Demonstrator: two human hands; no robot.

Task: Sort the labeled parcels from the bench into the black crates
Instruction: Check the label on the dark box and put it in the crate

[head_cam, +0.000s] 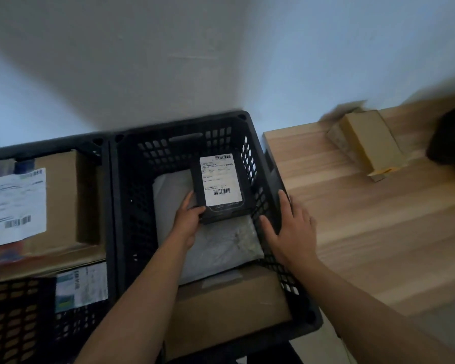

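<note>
A small black box with a white barcode label (222,183) sits inside the middle black crate (132,195), resting on a grey mailer bag (216,248). My left hand (188,218) grips the box at its near left corner. My right hand (290,227) lies flat and open on the crate's right rim, holding nothing. A brown cardboard parcel (231,303) fills the near part of this crate. On the wooden bench (365,232) at the right lies a tan cardboard parcel (368,143).
A second black crate (8,329) at the left holds a large cardboard box with a white label (58,195) and a smaller labelled parcel (82,286). A dark object (452,137) sits blurred at the bench's far right. A white wall stands behind.
</note>
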